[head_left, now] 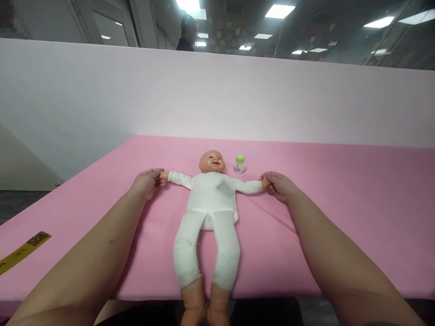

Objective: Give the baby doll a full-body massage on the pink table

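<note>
A baby doll (212, 194) in a white cloth body lies on its back on the pink padded table (356, 203), its head toward the far wall and its bare feet over the near edge. Both its arms are stretched out sideways. My left hand (148, 183) is closed around the doll's hand on the left side. On the opposite side, my right hand (279, 184) pinches the doll's other hand between thumb and fingers. Just right of the doll's head stands a small clear bottle (239, 164) with a green cap, touched by neither hand.
A yellow printed strip (25, 251) lies at the table's left front. Behind the table rises a low white wall (217, 95), with glass above it. A person (186, 34) in dark clothing shows beyond or reflected in the glass; I cannot tell which.
</note>
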Demonstrator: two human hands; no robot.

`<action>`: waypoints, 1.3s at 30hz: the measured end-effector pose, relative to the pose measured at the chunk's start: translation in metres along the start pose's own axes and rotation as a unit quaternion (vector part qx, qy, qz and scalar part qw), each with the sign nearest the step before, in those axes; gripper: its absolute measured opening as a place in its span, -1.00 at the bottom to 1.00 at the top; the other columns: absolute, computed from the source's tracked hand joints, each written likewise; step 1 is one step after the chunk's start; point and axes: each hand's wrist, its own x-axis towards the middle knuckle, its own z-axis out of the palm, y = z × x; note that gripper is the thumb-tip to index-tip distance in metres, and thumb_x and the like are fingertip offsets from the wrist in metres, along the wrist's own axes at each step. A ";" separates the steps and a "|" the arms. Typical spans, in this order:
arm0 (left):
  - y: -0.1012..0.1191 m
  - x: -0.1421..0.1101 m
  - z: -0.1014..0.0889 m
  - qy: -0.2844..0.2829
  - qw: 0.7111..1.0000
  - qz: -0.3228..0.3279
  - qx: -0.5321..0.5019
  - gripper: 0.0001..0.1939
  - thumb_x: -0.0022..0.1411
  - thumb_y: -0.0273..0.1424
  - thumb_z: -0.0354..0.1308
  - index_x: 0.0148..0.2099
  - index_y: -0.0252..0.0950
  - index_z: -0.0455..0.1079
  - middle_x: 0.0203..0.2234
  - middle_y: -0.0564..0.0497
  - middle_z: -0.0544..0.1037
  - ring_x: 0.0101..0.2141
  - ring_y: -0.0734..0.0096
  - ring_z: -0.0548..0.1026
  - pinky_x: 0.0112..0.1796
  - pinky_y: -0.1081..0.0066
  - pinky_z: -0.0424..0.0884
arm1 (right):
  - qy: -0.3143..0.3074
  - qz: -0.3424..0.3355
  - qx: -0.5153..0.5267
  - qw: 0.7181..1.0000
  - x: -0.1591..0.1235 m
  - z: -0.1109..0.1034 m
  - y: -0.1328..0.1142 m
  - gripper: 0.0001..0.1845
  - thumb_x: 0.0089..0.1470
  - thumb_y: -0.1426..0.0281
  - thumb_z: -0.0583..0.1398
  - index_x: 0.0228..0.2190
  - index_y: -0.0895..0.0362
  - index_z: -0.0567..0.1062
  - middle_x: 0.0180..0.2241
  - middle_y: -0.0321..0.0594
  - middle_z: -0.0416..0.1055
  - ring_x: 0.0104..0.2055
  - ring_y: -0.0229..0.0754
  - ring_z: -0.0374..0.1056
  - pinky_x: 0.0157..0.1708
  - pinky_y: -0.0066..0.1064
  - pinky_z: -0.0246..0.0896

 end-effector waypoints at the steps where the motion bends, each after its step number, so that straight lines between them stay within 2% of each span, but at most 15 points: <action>1: 0.000 0.001 0.000 0.002 1.000 -0.004 0.001 -0.72 0.19 -0.47 0.30 -0.04 -0.43 0.50 -0.34 -0.19 0.59 -0.52 0.40 0.51 -0.44 0.35 0.58 | 0.006 0.000 0.003 1.000 0.002 -0.001 0.001 -0.66 0.10 0.11 0.42 -0.27 0.12 0.57 -0.48 -0.21 0.42 -0.60 -0.35 0.09 -0.66 -0.47 0.00; 4: 0.000 0.004 -0.002 0.001 1.000 -0.017 0.002 -0.68 0.16 -0.54 0.26 -0.01 -0.44 0.49 -0.33 -0.20 0.59 -0.50 0.36 0.54 -0.40 0.31 0.60 | 0.012 0.003 0.010 1.000 0.006 -0.004 0.004 -0.69 0.10 0.18 0.42 -0.23 0.12 0.58 -0.47 -0.19 0.42 -0.57 -0.32 0.14 -0.65 -0.47 0.08; 6: -0.001 0.005 -0.003 -0.004 1.000 -0.023 -0.003 -0.63 0.13 -0.57 0.25 0.02 -0.43 0.48 -0.33 -0.19 0.60 -0.49 0.36 0.55 -0.38 0.31 0.61 | 0.007 0.004 0.020 1.000 0.005 -0.006 0.003 -0.72 0.10 0.25 0.42 -0.20 0.12 0.59 -0.39 -0.14 0.46 -0.51 -0.29 0.24 -0.61 -0.46 0.19; 9: -0.001 0.004 -0.005 -0.016 1.000 -0.022 -0.011 -0.57 0.10 -0.57 0.29 0.05 -0.42 0.46 -0.32 -0.17 0.59 -0.47 0.36 0.56 -0.35 0.30 0.63 | -0.030 0.008 0.047 0.998 0.000 -0.009 0.001 -0.69 0.09 0.36 0.43 -0.11 0.12 0.61 -0.23 -0.07 0.51 -0.35 -0.21 0.38 -0.47 -0.42 0.37; 11: -0.002 0.003 -0.006 -0.025 1.000 -0.015 -0.012 -0.55 0.08 -0.56 0.33 0.06 -0.41 0.46 -0.32 -0.16 0.59 -0.46 0.37 0.56 -0.35 0.30 0.63 | -0.053 0.012 0.061 0.997 -0.003 -0.011 0.000 -0.64 0.06 0.41 0.43 -0.07 0.10 0.60 -0.17 -0.08 0.51 -0.29 -0.19 0.41 -0.39 -0.40 0.42; 14: -0.003 0.002 -0.005 -0.031 0.999 0.007 -0.008 -0.55 0.07 -0.53 0.39 0.03 -0.40 0.47 -0.33 -0.15 0.57 -0.49 0.40 0.54 -0.41 0.34 0.60 | -0.074 0.009 0.057 0.996 -0.005 -0.013 -0.001 -0.54 -0.02 0.47 0.46 -0.05 0.07 0.59 -0.14 -0.11 0.50 -0.29 -0.20 0.41 -0.38 -0.39 0.42; 17: -0.005 0.001 -0.004 -0.028 0.999 0.024 -0.002 -0.58 0.07 -0.45 0.46 -0.02 -0.39 0.49 -0.34 -0.12 0.55 -0.51 0.43 0.51 -0.48 0.39 0.55 | -0.080 0.003 0.036 0.996 -0.004 -0.011 -0.001 -0.53 -0.10 0.47 0.50 -0.11 0.07 0.58 -0.23 -0.18 0.50 -0.37 -0.25 0.36 -0.45 -0.41 0.34; 21: -0.005 0.001 -0.003 -0.018 0.999 0.031 0.000 -0.64 0.10 -0.35 0.46 -0.09 -0.37 0.51 -0.35 -0.10 0.55 -0.52 0.44 0.49 -0.51 0.42 0.52 | -0.050 0.003 0.007 0.999 -0.002 -0.007 0.001 -0.61 -0.10 0.33 0.54 -0.25 0.10 0.55 -0.41 -0.26 0.45 -0.50 -0.33 0.24 -0.54 -0.45 0.18; 27: -0.004 0.000 0.000 0.000 1.000 0.021 0.008 -0.73 0.17 -0.38 0.40 -0.10 -0.38 0.51 -0.36 -0.13 0.56 -0.52 0.40 0.51 -0.49 0.37 0.55 | 0.001 0.012 0.023 1.000 0.007 -0.005 0.007 -0.63 0.00 0.15 0.50 -0.34 0.13 0.54 -0.49 -0.28 0.39 -0.57 -0.40 0.09 -0.64 -0.53 0.01; 30: -0.004 0.001 0.001 0.012 1.000 0.013 0.013 -0.76 0.22 -0.45 0.32 -0.06 -0.40 0.51 -0.36 -0.18 0.57 -0.53 0.37 0.53 -0.48 0.33 0.58 | 0.011 0.009 0.027 1.000 0.010 -0.005 0.008 -0.65 0.06 0.14 0.46 -0.28 0.13 0.58 -0.47 -0.25 0.39 -0.57 -0.37 0.12 -0.65 -0.51 0.07; 33: -0.005 0.004 -0.001 0.010 1.000 0.011 0.011 -0.73 0.21 -0.52 0.28 -0.02 -0.42 0.50 -0.34 -0.21 0.58 -0.53 0.36 0.54 -0.46 0.30 0.60 | 0.009 0.006 0.037 0.999 0.008 -0.007 0.006 -0.69 0.10 0.19 0.44 -0.19 0.11 0.60 -0.41 -0.20 0.44 -0.51 -0.31 0.22 -0.59 -0.47 0.23; 36: -0.006 0.006 -0.005 -0.007 1.000 0.005 -0.003 -0.66 0.19 -0.55 0.29 0.04 -0.43 0.49 -0.31 -0.22 0.59 -0.49 0.37 0.56 -0.42 0.30 0.62 | -0.031 0.011 0.063 0.998 0.002 -0.012 0.002 -0.66 0.07 0.32 0.45 -0.10 0.08 0.60 -0.28 -0.12 0.50 -0.38 -0.23 0.36 -0.47 -0.42 0.38; 39: -0.006 0.005 -0.007 -0.029 0.999 0.004 -0.019 -0.59 0.17 -0.56 0.33 0.09 -0.42 0.48 -0.29 -0.21 0.59 -0.46 0.37 0.58 -0.37 0.30 0.64 | -0.079 0.013 0.085 0.993 -0.003 -0.017 0.000 -0.55 0.01 0.42 0.47 -0.03 0.06 0.59 -0.20 -0.11 0.52 -0.28 -0.17 0.41 -0.37 -0.38 0.43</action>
